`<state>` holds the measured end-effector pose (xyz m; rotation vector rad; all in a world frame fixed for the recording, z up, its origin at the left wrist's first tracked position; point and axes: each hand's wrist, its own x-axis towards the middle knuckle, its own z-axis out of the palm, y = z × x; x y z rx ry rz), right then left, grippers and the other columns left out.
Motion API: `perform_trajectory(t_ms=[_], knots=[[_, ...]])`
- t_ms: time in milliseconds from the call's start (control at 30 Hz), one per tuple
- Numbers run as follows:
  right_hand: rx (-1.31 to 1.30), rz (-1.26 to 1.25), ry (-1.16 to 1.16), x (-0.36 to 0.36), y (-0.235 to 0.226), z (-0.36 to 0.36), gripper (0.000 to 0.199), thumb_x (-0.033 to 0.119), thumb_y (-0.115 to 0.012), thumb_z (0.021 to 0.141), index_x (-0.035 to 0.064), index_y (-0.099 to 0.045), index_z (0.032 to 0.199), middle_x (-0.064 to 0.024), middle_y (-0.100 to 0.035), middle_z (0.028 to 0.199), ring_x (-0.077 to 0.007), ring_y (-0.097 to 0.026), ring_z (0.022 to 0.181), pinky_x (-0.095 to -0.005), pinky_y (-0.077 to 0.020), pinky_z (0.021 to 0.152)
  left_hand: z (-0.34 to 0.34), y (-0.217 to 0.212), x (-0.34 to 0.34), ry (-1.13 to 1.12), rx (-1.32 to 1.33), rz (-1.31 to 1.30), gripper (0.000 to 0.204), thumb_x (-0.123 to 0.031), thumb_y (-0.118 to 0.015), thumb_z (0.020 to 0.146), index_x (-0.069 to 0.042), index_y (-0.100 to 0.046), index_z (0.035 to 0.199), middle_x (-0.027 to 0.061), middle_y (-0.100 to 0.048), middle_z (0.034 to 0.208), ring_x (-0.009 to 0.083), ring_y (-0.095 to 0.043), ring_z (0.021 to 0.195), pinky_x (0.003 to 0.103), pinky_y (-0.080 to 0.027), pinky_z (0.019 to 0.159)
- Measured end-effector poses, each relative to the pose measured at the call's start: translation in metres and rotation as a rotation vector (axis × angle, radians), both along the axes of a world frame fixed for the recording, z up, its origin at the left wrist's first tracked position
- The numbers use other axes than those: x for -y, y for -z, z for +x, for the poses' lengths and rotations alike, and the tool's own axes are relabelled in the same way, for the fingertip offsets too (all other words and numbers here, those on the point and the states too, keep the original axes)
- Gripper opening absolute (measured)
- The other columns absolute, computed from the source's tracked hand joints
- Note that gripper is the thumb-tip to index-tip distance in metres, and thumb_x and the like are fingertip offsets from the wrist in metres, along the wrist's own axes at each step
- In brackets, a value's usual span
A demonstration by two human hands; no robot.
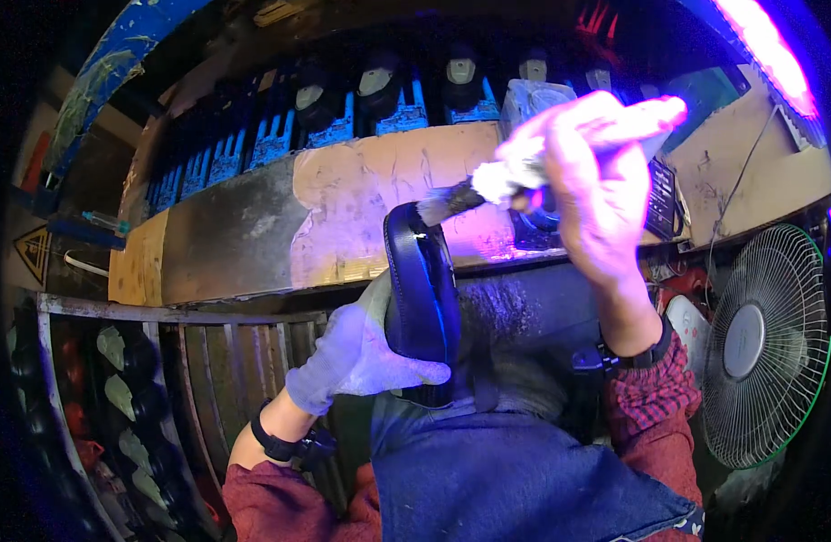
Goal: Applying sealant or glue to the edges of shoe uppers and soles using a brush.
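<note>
My left hand [366,348], in a pale glove, is closed around a black shoe [422,303]. The shoe stands on end with its toe upward; light stitching runs along its edge, and its toe area looks wet and glossy. My bare right hand [596,181] grips a brush [460,197] whose handle has a white wrapping near the bristles. The bristle tips meet the edge of the shoe at its toe. Strong violet light washes out the fingers of my right hand. A pale box-like container [533,99] stands behind that hand, partly hidden.
Stained cardboard [352,194] covers the bench ahead. Behind it, blue slatted carriers [402,108] hold several dark shoes. At the right are a fan [763,343] and, above it, a bright violet lamp [768,50]. A metal rack [171,397] with several shoes stands left.
</note>
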<state>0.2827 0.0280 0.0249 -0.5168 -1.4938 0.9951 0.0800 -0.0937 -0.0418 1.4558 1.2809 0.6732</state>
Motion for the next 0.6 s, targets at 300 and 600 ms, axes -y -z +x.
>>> perform_trajectory(t_ms=[300, 600], knots=[[0.050, 0.131, -0.243, 0.006, 0.044, -0.001, 0.006, -0.002, -0.064, 0.080, -0.0002, -0.058, 0.080, -0.0096, -0.058, 0.078, -0.0207, -0.061, 0.070, -0.0307, -0.0480, 0.060, -0.010, -0.002, -0.016, -0.011, 0.102, -0.150, 0.079, -0.022, -0.084, 0.060, -0.004, -0.046, 0.126, 0.0071, -0.061, 0.106, 0.0172, -0.058, 0.097, 0.032, -0.045, 0.089], [0.144, -0.044, -0.216, 0.021, 0.085, 0.022, 0.006, 0.003, -0.060, 0.085, 0.0004, -0.056, 0.083, -0.0084, -0.060, 0.078, -0.0182, -0.061, 0.071, -0.0293, -0.0482, 0.062, -0.025, 0.040, -0.032, 0.066, 0.458, -0.196, 0.039, -0.022, -0.059, 0.086, -0.001, -0.054, 0.118, 0.0054, -0.062, 0.106, 0.0132, -0.060, 0.092, 0.027, -0.048, 0.082]])
